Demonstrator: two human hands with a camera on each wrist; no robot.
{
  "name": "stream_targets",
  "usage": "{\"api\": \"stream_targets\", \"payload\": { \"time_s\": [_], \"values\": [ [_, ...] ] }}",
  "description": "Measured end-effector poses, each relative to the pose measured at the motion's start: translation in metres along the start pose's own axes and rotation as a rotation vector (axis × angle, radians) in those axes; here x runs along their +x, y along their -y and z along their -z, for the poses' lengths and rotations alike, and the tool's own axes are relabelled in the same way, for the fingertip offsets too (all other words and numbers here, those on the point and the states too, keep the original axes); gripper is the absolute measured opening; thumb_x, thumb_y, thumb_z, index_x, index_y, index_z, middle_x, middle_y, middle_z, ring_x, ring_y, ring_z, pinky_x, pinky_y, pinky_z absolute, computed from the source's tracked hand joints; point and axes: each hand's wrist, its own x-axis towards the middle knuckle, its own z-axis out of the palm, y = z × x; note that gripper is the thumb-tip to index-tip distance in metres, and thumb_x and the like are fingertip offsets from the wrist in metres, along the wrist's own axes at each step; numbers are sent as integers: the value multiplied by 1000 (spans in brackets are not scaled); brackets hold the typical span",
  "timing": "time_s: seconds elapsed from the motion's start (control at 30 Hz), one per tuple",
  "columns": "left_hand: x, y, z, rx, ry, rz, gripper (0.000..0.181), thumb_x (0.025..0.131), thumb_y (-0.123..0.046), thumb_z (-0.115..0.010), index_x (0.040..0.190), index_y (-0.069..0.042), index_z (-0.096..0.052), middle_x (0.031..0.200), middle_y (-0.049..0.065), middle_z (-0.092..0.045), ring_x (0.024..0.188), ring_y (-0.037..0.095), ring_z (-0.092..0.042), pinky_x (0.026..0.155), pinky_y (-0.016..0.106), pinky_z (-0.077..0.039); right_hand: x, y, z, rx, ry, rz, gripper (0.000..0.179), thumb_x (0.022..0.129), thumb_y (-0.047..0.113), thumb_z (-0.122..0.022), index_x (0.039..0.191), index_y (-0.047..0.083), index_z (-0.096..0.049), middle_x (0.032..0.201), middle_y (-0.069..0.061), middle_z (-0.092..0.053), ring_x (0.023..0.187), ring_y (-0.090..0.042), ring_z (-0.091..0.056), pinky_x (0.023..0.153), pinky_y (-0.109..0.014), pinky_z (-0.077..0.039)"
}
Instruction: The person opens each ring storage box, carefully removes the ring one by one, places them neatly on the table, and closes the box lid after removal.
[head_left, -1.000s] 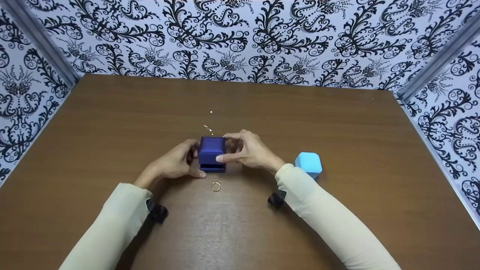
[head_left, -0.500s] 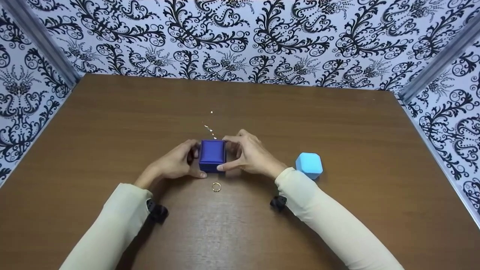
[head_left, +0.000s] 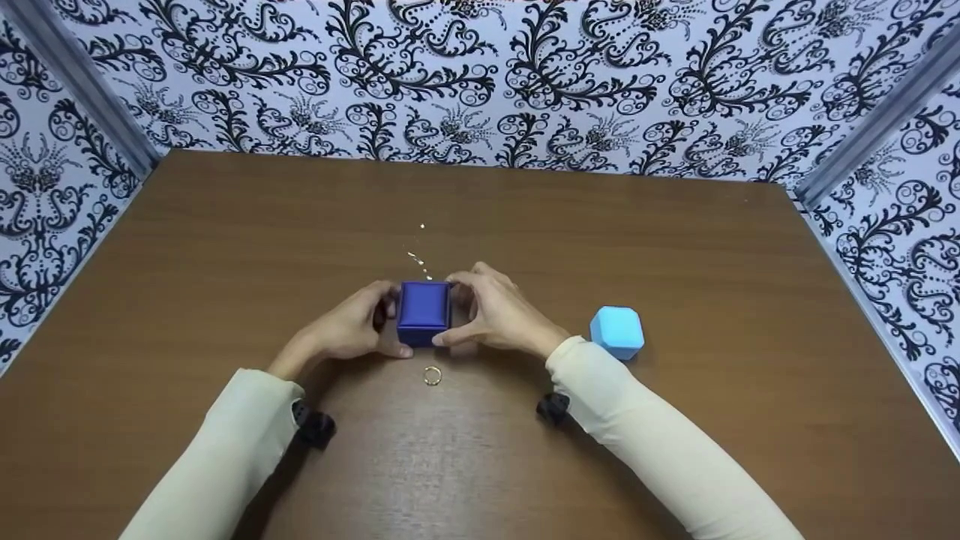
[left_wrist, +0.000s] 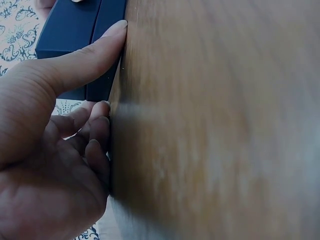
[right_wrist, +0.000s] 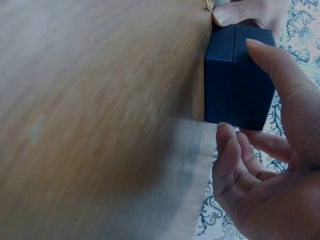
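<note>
A dark blue ring box (head_left: pixel 424 311) stands on the table with its lid down, a thin seam showing between lid and base in both wrist views. My left hand (head_left: pixel 349 322) holds the base from the left, thumb along its lower front. From the right, my right hand (head_left: pixel 501 311) grips the lid, with the thumb on the lid's front (right_wrist: pixel 255 45) and the fingers towards the back. Just in front of the box lies a gold ring (head_left: pixel 433 376), partly visible at the top of the right wrist view.
To the right, beside the right sleeve, sits a light blue rounded box (head_left: pixel 617 332). Behind the ring box lie a thin shiny chain-like piece (head_left: pixel 417 259) and a small bright speck (head_left: pixel 422 226). Patterned walls (head_left: pixel 480 82) border the brown table (head_left: pixel 675 240).
The ring box's lid has come down onto its base, and the right hand has moved slightly towards me with it. The left hand and the gold ring have stayed in place.
</note>
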Motion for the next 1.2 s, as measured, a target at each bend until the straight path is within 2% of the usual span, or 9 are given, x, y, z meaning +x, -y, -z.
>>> {"api": "stream_targets", "payload": {
  "time_s": [0.27,0.5,0.63,0.73,0.83,0.9,1.07,1.2],
  "values": [
    [0,-1,-1,-11,2,12,68,70,-15,-94,118,7,-51,99,12,-52,92,26,-50,83,40,-40,-4,0,5,-1,-5,1,85,65,41,-96,133,5,-61,103,-8,-54,94,-22,-50,91,-41,-41],
    [-2,-2,0,-19,7,23,75,69,-14,-95,124,10,-50,100,13,-55,92,27,-52,85,41,-42,-19,0,23,31,-12,15,90,67,39,-96,141,5,-55,108,-12,-55,85,-21,-59,81,-37,-48],
    [-4,-7,6,-17,20,38,82,69,-14,-95,131,10,-48,104,17,-57,95,29,-54,87,43,-44,-32,-4,37,22,-61,60,85,68,38,-95,139,8,-57,108,-13,-57,82,-23,-62,83,-38,-45],
    [-6,-14,13,29,17,28,86,69,-14,-95,136,9,-46,108,20,-58,98,32,-56,89,46,-45,-43,-10,48,17,-124,99,82,67,38,-96,135,8,-60,105,-12,-57,79,-22,-63,82,-37,-46],
    [-7,-24,21,99,-5,13,90,68,-14,-95,140,7,-46,111,22,-57,103,35,-54,92,49,-44,-53,-18,59,12,-186,132,79,66,36,-97,132,7,-63,102,-11,-57,76,-19,-63,76,-35,-49],
    [-8,-33,25,135,-18,26,92,69,-16,-95,143,4,-44,116,22,-55,107,36,-53,95,51,-44,-61,-25,66,15,-218,135,78,66,35,-97,130,6,-64,102,-12,-58,77,-18,-62,74,-33,-50],
    [-4,-61,28,158,-46,57,94,72,-21,-93,149,-7,-42,129,18,-50,119,34,-50,99,53,-45,-80,-43,83,24,-292,114,76,65,28,-98,129,5,-65,99,-8,-59,79,-21,-61,72,-31,-52],
    [5,-82,18,159,-76,-12,89,74,-22,-92,148,-6,-44,127,15,-51,117,32,-53,100,48,-46,-97,-59,96,12,-354,81,77,62,21,-99,129,4,-65,98,-7,-59,81,-28,-62,71,-29,-52]
  ]
}}
